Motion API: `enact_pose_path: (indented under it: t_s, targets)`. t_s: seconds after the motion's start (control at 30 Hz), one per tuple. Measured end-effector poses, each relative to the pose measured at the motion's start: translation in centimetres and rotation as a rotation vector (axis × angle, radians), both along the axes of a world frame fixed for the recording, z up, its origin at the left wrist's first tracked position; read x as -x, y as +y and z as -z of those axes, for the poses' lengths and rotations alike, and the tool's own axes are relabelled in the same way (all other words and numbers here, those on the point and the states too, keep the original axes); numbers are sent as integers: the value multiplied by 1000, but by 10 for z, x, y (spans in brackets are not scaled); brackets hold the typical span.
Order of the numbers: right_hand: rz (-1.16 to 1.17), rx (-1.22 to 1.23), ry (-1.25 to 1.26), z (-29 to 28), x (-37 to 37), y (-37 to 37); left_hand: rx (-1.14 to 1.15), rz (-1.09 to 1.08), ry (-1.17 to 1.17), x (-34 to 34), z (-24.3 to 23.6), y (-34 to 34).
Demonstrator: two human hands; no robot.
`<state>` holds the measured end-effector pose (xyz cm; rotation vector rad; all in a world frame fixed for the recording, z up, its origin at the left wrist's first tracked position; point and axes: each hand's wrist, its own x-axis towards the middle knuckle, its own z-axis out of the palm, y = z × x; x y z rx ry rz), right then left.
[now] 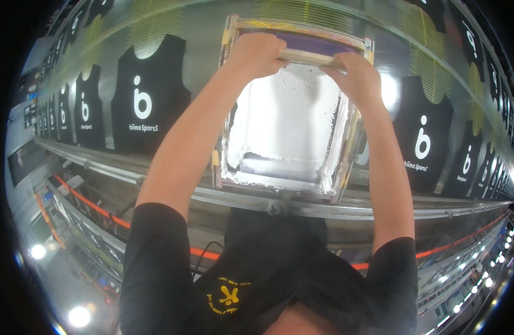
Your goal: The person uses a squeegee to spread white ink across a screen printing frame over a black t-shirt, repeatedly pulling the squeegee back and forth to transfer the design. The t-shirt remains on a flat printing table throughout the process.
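Note:
My left hand (256,53) and my right hand (354,75) both grip the wooden bar of a squeegee (306,57) at the far end of a rectangular printing screen (343,184). Fingers of each hand curl round the bar. Thick white ink (285,111) coats much of the screen, smeared along its sides, with a thinner greyish band toward the near end. A purple strip (312,43) shows just beyond the bar. Whatever lies under the screen is hidden.
Rows of black vest-shaped fabric pieces (123,92) with white prints lie along the long printing table (388,33) on both sides. A metal rail (234,202) runs along the near edge, with an orange beam (103,209) below. Lamps glow at the lower left and right.

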<state>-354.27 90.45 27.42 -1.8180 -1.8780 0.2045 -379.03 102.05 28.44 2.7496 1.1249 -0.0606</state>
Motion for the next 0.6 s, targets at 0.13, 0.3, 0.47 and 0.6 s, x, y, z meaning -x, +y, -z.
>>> enact_pose_path:
  t_s: [0.13,0.3,0.47,0.6]
  targets:
    - [124,-16,-225,20,8,9,11,-95,8,-11,-1,-2]
    - [91,-39,-225,22,30,-33,41,-98,-15,11,2,-39]
    - [25,-59,-202,31,68,-146,-30,-91,-139,62,21,-156]
    - [-5,-46,-156,30,101,-244,-27,-64,-241,103,32,-256]
